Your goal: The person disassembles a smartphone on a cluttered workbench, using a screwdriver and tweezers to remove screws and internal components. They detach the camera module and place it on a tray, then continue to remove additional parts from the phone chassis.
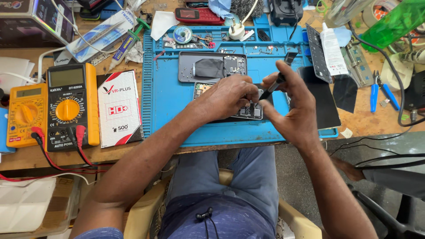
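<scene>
An opened smartphone (248,111) lies on the blue work mat (168,97), its circuit boards exposed. My left hand (228,95) rests on the phone with its fingers pinched together on it, hiding most of the phone's upper half. My right hand (292,110) holds a thin black tool (271,88) whose tip points down at the phone's inside. A second opened phone shell (212,67), with a dark pad inside, lies just behind on the mat.
Two yellow multimeters (71,106) with red and black leads sit at the left beside a white box (118,108). A dark phone screen (325,104), blue pliers (380,93), a glue tube (333,51) and a green bottle (394,20) lie at the right. Another person's hand (349,170) shows low right.
</scene>
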